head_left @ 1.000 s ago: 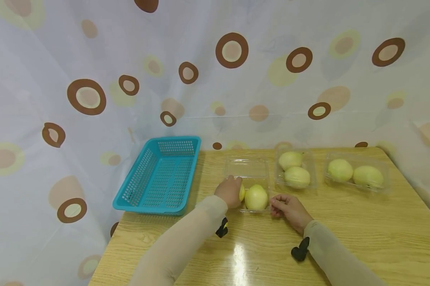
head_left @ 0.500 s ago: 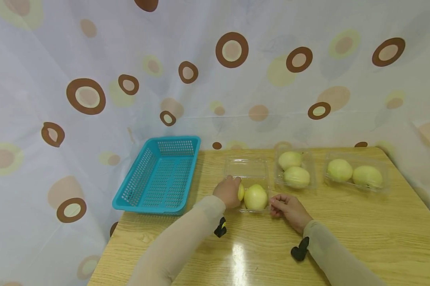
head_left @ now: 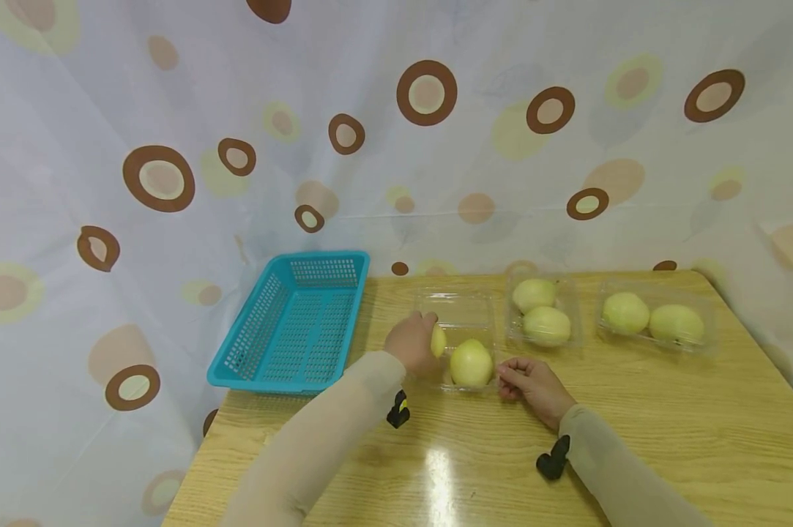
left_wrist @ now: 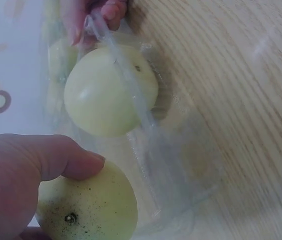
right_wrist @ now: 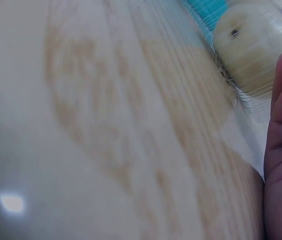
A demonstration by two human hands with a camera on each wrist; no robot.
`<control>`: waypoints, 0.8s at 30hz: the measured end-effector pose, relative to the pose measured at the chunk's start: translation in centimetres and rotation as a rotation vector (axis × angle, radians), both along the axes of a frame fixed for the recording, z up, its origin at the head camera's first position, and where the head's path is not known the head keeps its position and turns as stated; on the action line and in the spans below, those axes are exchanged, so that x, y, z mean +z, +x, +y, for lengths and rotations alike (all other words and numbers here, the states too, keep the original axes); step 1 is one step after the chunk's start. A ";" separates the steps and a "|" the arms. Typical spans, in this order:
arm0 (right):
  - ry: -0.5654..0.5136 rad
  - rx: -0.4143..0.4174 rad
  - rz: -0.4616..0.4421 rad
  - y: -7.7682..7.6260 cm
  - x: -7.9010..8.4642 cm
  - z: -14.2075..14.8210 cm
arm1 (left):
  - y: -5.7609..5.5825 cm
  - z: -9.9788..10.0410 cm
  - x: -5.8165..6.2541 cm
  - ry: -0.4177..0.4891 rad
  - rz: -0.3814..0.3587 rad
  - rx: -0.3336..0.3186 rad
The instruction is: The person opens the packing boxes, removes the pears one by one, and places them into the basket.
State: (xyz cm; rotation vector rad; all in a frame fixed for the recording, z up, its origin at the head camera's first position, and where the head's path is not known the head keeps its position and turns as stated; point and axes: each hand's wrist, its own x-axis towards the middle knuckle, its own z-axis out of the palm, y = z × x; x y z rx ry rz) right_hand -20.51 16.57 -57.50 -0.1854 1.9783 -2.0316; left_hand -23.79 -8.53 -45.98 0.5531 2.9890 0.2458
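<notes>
My left hand (head_left: 412, 342) grips a pale yellow pear (left_wrist: 98, 207), its thumb over the fruit, at the left side of an open clear plastic clamshell box (head_left: 458, 333). A second pear (head_left: 471, 364) sits in the right half of that box. My right hand (head_left: 534, 388) pinches the box's near right corner between thumb and fingers. In the left wrist view those fingers (left_wrist: 111, 12) hold the clear rim beside the second pear. The box's lid (head_left: 454, 307) lies folded back toward the wall.
A blue plastic basket (head_left: 353, 322) with nothing in it stands left of the box. To the right are two clear boxes, one (head_left: 575, 322) and another (head_left: 711, 326), each holding two pears. A patterned curtain (head_left: 475, 161) hangs behind the wooden table (head_left: 633, 417).
My left hand has moved a little left and up with its pear, which now stands apart from the pear in the box. My right hand has stayed at the corner.
</notes>
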 end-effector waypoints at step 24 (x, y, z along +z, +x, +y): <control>0.026 -0.008 -0.005 -0.1 -0.1 0.0 | -2.5 -4.6 6.4 0.118 0.083 0.116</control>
